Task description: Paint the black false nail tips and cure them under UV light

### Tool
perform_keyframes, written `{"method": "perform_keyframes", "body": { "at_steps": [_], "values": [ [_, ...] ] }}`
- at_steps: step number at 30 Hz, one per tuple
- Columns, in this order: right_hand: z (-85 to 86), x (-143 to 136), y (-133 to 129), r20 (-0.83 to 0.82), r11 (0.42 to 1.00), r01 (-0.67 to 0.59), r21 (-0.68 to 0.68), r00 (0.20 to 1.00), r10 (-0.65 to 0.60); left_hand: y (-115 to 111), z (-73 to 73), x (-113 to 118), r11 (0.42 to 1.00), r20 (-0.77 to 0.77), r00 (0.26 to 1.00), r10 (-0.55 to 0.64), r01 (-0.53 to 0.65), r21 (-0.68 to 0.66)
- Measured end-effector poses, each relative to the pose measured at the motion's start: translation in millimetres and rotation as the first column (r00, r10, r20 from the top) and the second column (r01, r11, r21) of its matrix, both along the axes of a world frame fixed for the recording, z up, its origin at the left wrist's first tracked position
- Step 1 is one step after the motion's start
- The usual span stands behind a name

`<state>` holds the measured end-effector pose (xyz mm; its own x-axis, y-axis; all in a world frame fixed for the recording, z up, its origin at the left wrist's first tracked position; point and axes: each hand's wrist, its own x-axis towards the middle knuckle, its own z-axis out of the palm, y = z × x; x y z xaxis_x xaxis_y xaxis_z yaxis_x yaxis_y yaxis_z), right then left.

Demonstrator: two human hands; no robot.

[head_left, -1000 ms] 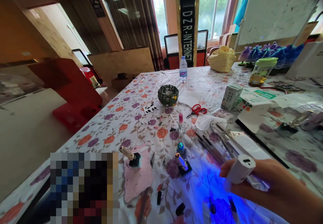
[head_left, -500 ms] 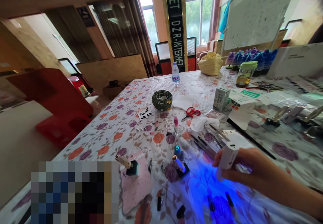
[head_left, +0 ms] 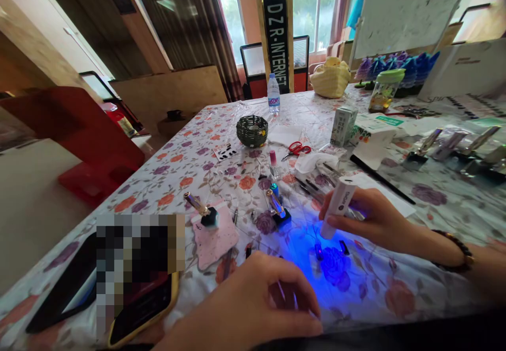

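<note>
My right hand (head_left: 366, 216) holds a white UV lamp (head_left: 339, 206) upright, and its blue light falls on the flowered cloth. Under the glow lie two small dark nail tips (head_left: 318, 251). My left hand (head_left: 269, 293) is at the bottom centre, fingers curved and apart, holding nothing visible. Beyond it, a dark bottle with a gold cap (head_left: 276, 206) stands beside a blue-green one (head_left: 274, 188). Another gold-capped bottle (head_left: 207, 216) rests on a pink sheet (head_left: 217, 243). A pink-capped bottle (head_left: 273, 165) stands farther back.
A phone with a yellow case (head_left: 144, 309) lies front left. Farther back are a woven basket (head_left: 252, 131), red scissors (head_left: 299, 149), a water bottle (head_left: 273, 95) and a small box (head_left: 343, 125). More bottles (head_left: 422, 150) and a black stick (head_left: 381, 178) are at the right.
My left hand has come into view at the bottom. The view has tilted down, and my right hand with the lamp sits closer over the nail tips.
</note>
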<state>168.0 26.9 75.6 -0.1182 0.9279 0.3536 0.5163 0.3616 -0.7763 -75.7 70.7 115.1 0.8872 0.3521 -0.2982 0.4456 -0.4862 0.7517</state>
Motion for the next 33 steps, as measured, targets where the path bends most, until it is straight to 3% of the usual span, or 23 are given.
{"method": "perform_keyframes", "body": {
  "at_steps": [3,7,9,12,14,16,23,26,30,33],
  "values": [
    [-7.6,2,0,-0.091,1.0,-0.018,0.001,0.996,0.018,-9,-17.7,10,0.979,0.061,0.998,0.017,-0.029,0.203],
    [-9.5,5,1,-0.226,0.997,-0.08,-0.007,0.971,0.076,-26,-49.5,11,0.845,0.215,0.972,-0.095,-0.035,0.533],
    [-9.7,5,2,-0.286,0.991,-0.133,-0.015,0.95,0.123,-32,-63.4,13,0.724,0.301,0.943,-0.146,-0.105,0.681],
    [-11.9,7,2,-0.295,0.981,-0.19,-0.041,0.94,0.17,-37,-78.1,16,0.496,0.367,0.908,-0.203,-0.228,0.838],
    [-14.1,8,3,-0.237,0.984,-0.171,-0.05,0.959,0.154,-39,-84.6,17,0.403,0.365,0.901,-0.236,-0.251,0.88],
    [-15.8,8,2,-0.169,0.992,-0.124,-0.034,0.979,0.117,-42,-89.5,18,0.348,0.355,0.899,-0.256,-0.257,0.902],
    [-14.2,5,1,-0.126,0.987,-0.163,-0.003,0.979,0.161,-42,-97.1,21,0.241,0.245,0.921,-0.303,-0.175,0.955],
    [-13.7,5,1,-0.127,0.992,-0.124,0.002,0.984,0.123,-37,-96.7,22,0.226,0.184,0.92,-0.346,-0.109,0.968],
    [-13.7,6,1,-0.163,0.98,-0.2,-0.011,0.967,0.195,-35,-96.3,22,0.206,0.154,0.925,-0.348,-0.084,0.975],
    [-12.9,6,1,-0.117,0.987,-0.159,-0.009,0.981,0.157,-35,-97.1,22,0.195,0.133,0.931,-0.339,-0.068,0.978]
  ]
}}
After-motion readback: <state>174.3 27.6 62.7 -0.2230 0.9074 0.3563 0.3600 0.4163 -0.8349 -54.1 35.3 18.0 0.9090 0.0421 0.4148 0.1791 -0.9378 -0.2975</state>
